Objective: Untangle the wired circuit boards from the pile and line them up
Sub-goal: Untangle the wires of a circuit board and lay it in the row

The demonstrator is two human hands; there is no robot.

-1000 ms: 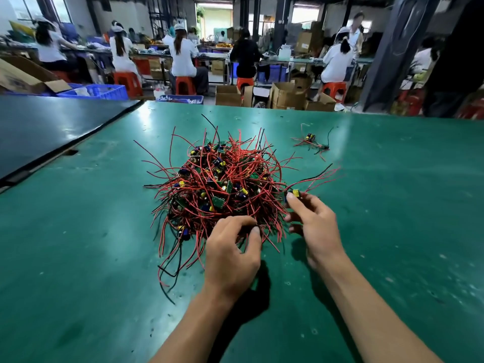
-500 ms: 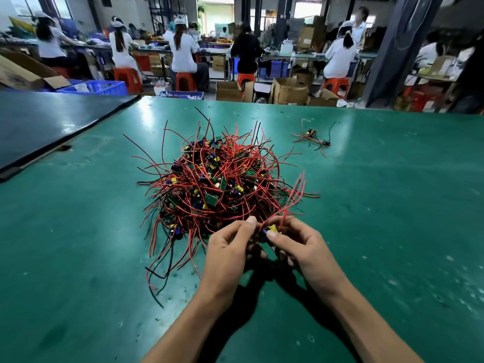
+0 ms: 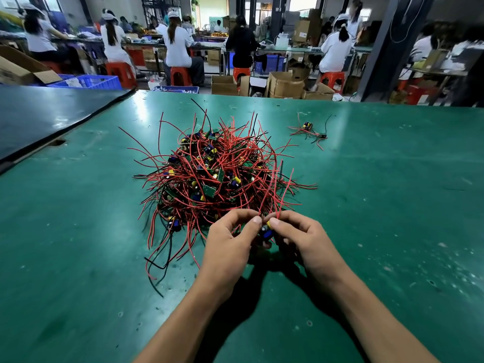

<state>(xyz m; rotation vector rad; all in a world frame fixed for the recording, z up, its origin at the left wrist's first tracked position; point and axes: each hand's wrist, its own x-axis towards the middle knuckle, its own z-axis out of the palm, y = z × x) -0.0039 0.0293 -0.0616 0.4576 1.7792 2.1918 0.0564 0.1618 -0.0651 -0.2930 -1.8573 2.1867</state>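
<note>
At the near edge of the heap, in the head view, both hands meet over one piece. The left hand (image 3: pixel 227 247) and the right hand (image 3: pixel 306 239) have their fingers curled. Their thumb and forefinger tips pinch a small circuit board with blue and yellow parts (image 3: pixel 267 231) from either side, just above the green-topped table (image 3: pixel 392 205).

Its thin red wires (image 3: pixel 277 189) run up and away from the hands toward the far side, leaning a little right. They cross the near right flank of the tangled pile of red and black wires and small green boards (image 3: pixel 217 176), which lies just beyond the fingertips, centred slightly left of them. So the held piece, taken with its leads, runs near to far; whether the leads are snagged in the pile I cannot tell.

Both hands are equally close to the board, and the left hand sits nearer the bulk of the pile. Far off to the right, well apart from the pile, a small loose cluster of wired boards (image 3: pixel 309 129) lies on the table. I judge it to be the start of the line, and the right hand is the nearer one to it. Freeing the piece likely calls for a pull toward the near side, along the leads.

No brand or writing is readable on the boards. Print on the brown cardboard boxes (image 3: pixel 285 86) past the table's far edge is too small to read.
</note>
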